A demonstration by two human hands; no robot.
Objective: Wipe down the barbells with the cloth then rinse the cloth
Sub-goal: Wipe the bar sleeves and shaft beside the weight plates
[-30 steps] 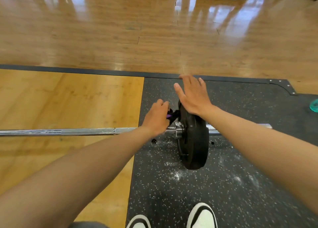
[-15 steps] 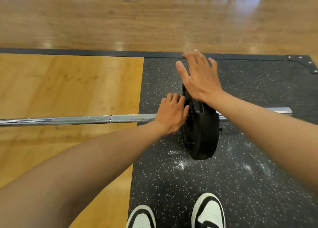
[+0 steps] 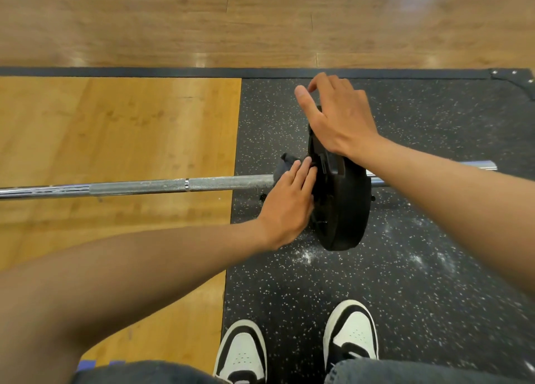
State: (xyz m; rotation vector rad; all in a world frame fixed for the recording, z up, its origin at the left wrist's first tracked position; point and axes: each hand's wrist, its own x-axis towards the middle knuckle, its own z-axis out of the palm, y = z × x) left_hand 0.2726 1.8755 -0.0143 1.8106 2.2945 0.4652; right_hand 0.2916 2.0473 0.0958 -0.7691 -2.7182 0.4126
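A steel barbell (image 3: 139, 187) lies across the floor from the left frame edge, where its far length is cut off, to a short sleeve end (image 3: 479, 165) showing beyond the right forearm. A black weight plate (image 3: 346, 207) stands upright on the bar, its lower rim on the black speckled rubber mat (image 3: 419, 282). The left hand (image 3: 289, 207) lies against the inner face of the plate, just where the shaft meets it; its fingers (image 3: 301, 175) are extended and close together, pressing toward the hub, and the collar there is hidden behind them. A dark grey cloth (image 3: 285, 168) bunches out just above and behind those fingers, at the bar; only a small fold shows, and whether the fingers pinch it or merely press on it cannot be told. The right hand (image 3: 337, 117) rests with the heel of its palm on the top rim of the plate, fingers loosely extended forward and thumb spread, holding nothing. White chalk dust (image 3: 304, 256) is scattered on the mat beside the foot of the plate. To the left of the mat lies a lighter wooden platform panel (image 3: 115, 129), with a darker wood floor (image 3: 173, 21) beyond a black border strip. Two black-and-white shoes (image 3: 350, 334) and denim trouser legs are cut off at the bottom edge. The plate's outer face is out of sight.
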